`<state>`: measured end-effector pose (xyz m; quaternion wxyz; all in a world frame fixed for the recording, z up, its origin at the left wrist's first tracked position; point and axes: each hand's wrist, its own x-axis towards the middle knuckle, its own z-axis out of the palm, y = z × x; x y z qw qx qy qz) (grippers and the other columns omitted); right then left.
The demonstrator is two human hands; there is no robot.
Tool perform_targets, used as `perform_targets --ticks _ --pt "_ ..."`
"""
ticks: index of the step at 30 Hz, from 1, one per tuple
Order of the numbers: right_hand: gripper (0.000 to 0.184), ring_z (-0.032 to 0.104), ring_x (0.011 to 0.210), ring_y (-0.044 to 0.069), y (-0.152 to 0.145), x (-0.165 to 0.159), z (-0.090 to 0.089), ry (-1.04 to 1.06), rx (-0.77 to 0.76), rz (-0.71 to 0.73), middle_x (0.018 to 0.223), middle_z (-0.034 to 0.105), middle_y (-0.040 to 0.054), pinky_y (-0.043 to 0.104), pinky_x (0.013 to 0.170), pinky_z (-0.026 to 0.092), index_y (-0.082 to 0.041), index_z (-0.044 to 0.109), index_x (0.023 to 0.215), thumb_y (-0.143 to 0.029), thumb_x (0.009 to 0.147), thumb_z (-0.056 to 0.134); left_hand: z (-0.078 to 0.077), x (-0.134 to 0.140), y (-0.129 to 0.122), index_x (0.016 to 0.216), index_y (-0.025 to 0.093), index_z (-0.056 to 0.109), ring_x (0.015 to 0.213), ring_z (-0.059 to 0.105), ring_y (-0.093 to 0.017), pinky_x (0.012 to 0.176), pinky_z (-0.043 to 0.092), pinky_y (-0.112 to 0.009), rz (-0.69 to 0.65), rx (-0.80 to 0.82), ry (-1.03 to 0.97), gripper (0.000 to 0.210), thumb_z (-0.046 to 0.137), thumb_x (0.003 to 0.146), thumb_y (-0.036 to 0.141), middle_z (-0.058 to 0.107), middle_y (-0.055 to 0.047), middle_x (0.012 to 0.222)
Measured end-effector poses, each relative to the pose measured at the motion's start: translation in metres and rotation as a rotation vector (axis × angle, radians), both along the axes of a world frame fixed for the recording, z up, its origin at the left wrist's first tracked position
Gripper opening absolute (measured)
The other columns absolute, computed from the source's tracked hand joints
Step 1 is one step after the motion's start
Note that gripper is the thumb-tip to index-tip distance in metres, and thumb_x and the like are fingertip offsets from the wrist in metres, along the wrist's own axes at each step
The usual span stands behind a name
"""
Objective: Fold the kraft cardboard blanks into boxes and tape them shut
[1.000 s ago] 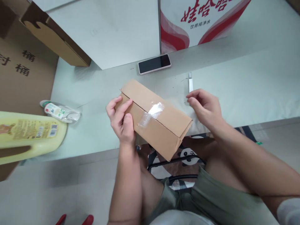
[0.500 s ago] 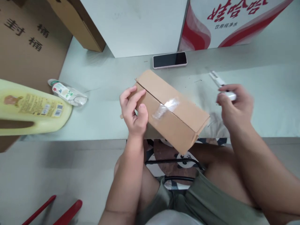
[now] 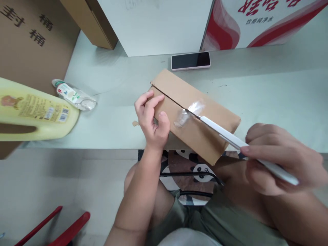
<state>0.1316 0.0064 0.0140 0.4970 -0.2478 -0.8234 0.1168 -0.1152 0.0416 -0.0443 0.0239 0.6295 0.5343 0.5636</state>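
Observation:
A brown cardboard box (image 3: 202,136) lies tilted across the table's front edge, one corner hanging over it. Clear tape (image 3: 182,118) crosses the middle of its lid seam. My left hand (image 3: 153,119) grips the box's left end, fingertips on the lid and thumb on the near side. In my right hand (image 3: 279,157) is a white utility knife (image 3: 222,133), fingers closed around its handle. The knife's tip points left and rests at the seam, right by the tape. How deep the blade goes cannot be seen.
A phone (image 3: 191,60) lies behind the box, before a white carton (image 3: 159,27) and a red-and-white carton (image 3: 256,24). At left are a yellow jug (image 3: 51,112), a clear plastic bottle (image 3: 77,96) and a large cardboard box (image 3: 36,58). My legs are below the table edge.
My right hand has come down and nearer, turning the knife so its tip now meets the taped seam. The left hand still grips the box. The view has shifted slightly.

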Motion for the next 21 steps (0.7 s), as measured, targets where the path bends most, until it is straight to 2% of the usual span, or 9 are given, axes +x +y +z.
perform_targets --ticks 3,8,11,14,17,21 --pt "0.015 0.049 0.057 0.014 -0.002 -0.004 0.009 -0.080 0.061 0.051 0.063 0.052 -0.0004 0.034 0.048 0.043 -0.018 0.065 0.080 -0.003 0.079 0.062 0.000 0.001 0.000 0.117 0.020 0.066 0.127 0.055 -0.030 0.116 0.039 -0.051 -0.012 0.008 -0.005 0.047 0.042 0.099 0.057 0.054 -0.012 0.128" --pt "0.016 0.052 0.059 0.014 -0.015 -0.006 0.015 -0.100 -0.151 -0.094 0.064 0.054 -0.0019 0.035 0.053 0.045 -0.019 0.064 0.083 -0.003 0.083 0.066 0.000 0.000 0.001 0.116 0.020 0.066 0.127 0.055 -0.030 0.115 0.041 -0.051 -0.002 -0.009 0.008 0.050 0.039 0.099 0.058 0.055 -0.013 0.127" --pt "0.017 0.053 0.052 0.012 -0.013 -0.010 0.012 -0.050 -0.121 -0.075 0.062 0.055 -0.0034 0.030 0.046 0.041 -0.021 0.064 0.085 -0.004 0.084 0.064 0.000 0.000 0.002 0.115 0.019 0.067 0.125 0.056 -0.030 0.115 0.041 -0.051 0.000 -0.019 0.013 0.048 0.040 0.098 0.056 0.055 -0.013 0.125" --pt "0.016 0.053 0.053 0.012 -0.015 -0.013 0.013 -0.049 -0.145 -0.134 0.063 0.054 -0.0040 0.030 0.047 0.042 -0.022 0.064 0.086 -0.006 0.085 0.064 0.000 0.001 0.001 0.115 0.019 0.067 0.124 0.057 -0.030 0.114 0.042 -0.051 0.023 -0.018 0.029 0.048 0.039 0.098 0.054 0.056 -0.012 0.126" --pt "0.018 0.056 0.056 0.014 -0.023 -0.010 0.021 -0.081 -0.256 -0.229 0.064 0.055 -0.0032 0.033 0.052 0.046 -0.023 0.064 0.088 -0.005 0.086 0.061 0.000 0.004 0.000 0.115 0.018 0.067 0.124 0.057 -0.030 0.113 0.043 -0.051 0.022 0.009 0.048 0.047 0.038 0.099 0.051 0.057 -0.013 0.125" --pt "0.020 0.059 0.055 0.015 -0.034 0.008 0.036 -0.170 -0.260 -0.213 0.062 0.055 -0.0023 0.033 0.051 0.048 -0.025 0.064 0.088 -0.007 0.087 0.058 0.001 0.008 -0.001 0.115 0.017 0.067 0.123 0.059 -0.029 0.111 0.045 -0.049 0.012 0.033 0.067 0.045 0.038 0.100 0.048 0.057 -0.013 0.125"
